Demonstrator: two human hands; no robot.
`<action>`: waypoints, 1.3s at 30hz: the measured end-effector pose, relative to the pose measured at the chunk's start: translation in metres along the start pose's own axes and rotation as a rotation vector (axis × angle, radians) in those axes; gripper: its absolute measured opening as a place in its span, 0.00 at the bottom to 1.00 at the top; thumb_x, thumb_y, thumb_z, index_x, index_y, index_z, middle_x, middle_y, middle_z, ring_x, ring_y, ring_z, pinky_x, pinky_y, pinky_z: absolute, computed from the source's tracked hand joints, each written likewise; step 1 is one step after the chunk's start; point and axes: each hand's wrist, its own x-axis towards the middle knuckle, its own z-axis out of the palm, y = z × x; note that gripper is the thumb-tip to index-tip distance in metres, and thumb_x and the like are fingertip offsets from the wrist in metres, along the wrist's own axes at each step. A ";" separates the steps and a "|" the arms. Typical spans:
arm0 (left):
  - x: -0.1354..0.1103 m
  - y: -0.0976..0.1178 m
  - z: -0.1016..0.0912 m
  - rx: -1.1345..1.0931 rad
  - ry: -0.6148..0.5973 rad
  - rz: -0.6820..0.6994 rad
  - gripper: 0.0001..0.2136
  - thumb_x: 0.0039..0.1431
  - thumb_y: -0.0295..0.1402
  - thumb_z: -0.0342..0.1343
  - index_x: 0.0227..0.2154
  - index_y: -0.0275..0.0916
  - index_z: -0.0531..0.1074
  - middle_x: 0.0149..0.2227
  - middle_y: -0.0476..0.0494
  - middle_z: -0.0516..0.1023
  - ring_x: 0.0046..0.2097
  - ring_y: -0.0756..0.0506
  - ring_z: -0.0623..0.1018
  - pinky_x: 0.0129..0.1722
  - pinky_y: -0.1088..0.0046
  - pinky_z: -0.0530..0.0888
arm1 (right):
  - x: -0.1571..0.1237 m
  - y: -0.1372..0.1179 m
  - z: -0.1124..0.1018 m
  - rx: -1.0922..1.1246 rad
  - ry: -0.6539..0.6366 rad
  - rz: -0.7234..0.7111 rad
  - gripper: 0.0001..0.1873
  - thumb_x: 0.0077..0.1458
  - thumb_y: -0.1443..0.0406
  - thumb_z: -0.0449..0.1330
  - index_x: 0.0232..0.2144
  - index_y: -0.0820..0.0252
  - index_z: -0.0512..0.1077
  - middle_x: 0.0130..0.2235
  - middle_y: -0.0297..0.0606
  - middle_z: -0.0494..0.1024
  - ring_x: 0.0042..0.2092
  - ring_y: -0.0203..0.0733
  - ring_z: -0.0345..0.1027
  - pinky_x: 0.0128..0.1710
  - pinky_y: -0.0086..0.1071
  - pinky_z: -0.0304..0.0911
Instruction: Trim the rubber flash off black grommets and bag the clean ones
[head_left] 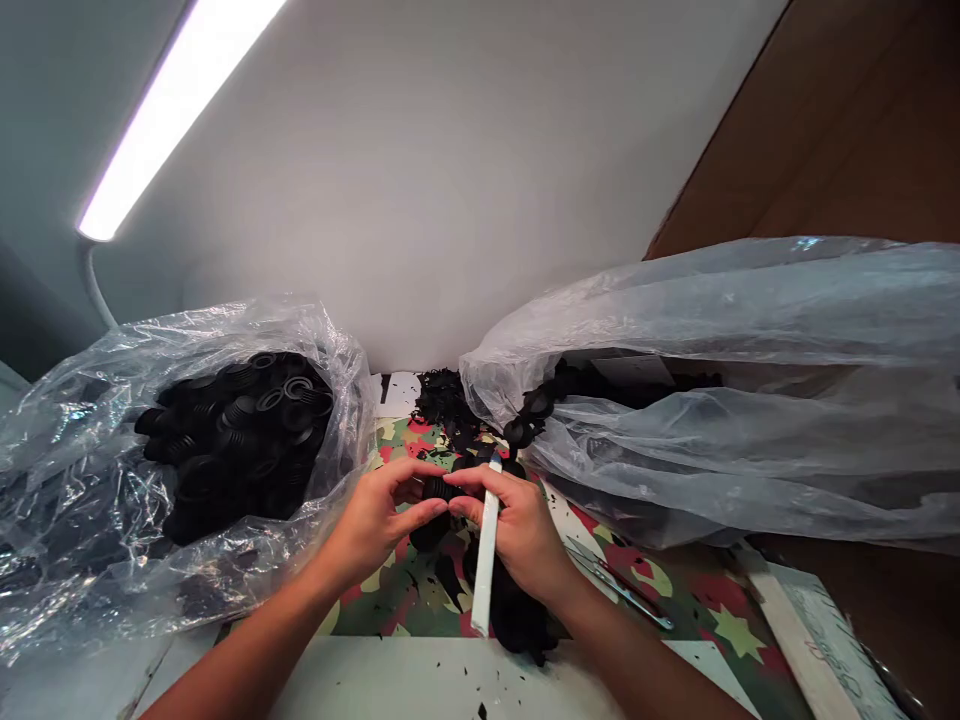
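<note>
Between the fingertips of both hands is a small black ribbed rubber bellows [439, 489]. My left hand [391, 508] pinches it from the left with thumb and fingers. From the right, the thumb and forefinger of my right hand [517, 520] touch the same bellows. That right hand also holds a long white-handled tool [487, 560] with a short dark tip; its kind is not clear. More black rubber parts [517, 615] lie under and beside my right hand, partly hidden by it.
On the left, a clear plastic bag [337, 360] holds many black bellows [240, 430]. Another clear bag [750, 440] with black parts lies at right, before cardboard [832, 130]. Black scraps [442, 400] are heaped at the back. Scissors [622, 585] lie on the patterned cloth [731, 630].
</note>
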 end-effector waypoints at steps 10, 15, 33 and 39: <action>-0.006 0.003 -0.001 0.139 0.109 0.111 0.05 0.55 0.31 0.65 0.35 0.39 0.80 0.29 0.49 0.78 0.31 0.49 0.76 0.31 0.74 0.73 | 0.003 -0.003 -0.002 -0.071 -0.034 0.021 0.09 0.60 0.64 0.59 0.35 0.56 0.80 0.32 0.36 0.81 0.33 0.41 0.74 0.33 0.32 0.67; -0.008 0.002 0.002 0.219 0.139 0.167 0.02 0.57 0.29 0.64 0.34 0.39 0.80 0.29 0.49 0.78 0.31 0.49 0.75 0.31 0.74 0.71 | 0.002 -0.005 -0.002 -0.194 -0.047 -0.100 0.07 0.61 0.65 0.60 0.33 0.56 0.79 0.30 0.35 0.80 0.31 0.40 0.72 0.32 0.30 0.66; -0.015 0.012 0.006 0.261 0.108 0.372 0.04 0.59 0.26 0.61 0.35 0.41 0.79 0.30 0.48 0.78 0.32 0.48 0.77 0.33 0.74 0.73 | 0.019 0.017 -0.011 -0.360 0.123 -0.060 0.09 0.60 0.67 0.56 0.28 0.55 0.73 0.29 0.36 0.79 0.32 0.43 0.72 0.32 0.32 0.63; -0.005 0.003 -0.006 0.149 0.089 0.123 0.03 0.57 0.32 0.62 0.31 0.41 0.80 0.29 0.49 0.77 0.31 0.48 0.75 0.34 0.72 0.73 | 0.011 0.000 -0.007 -0.312 0.056 -0.173 0.07 0.61 0.67 0.60 0.35 0.53 0.79 0.37 0.37 0.83 0.42 0.46 0.75 0.45 0.40 0.63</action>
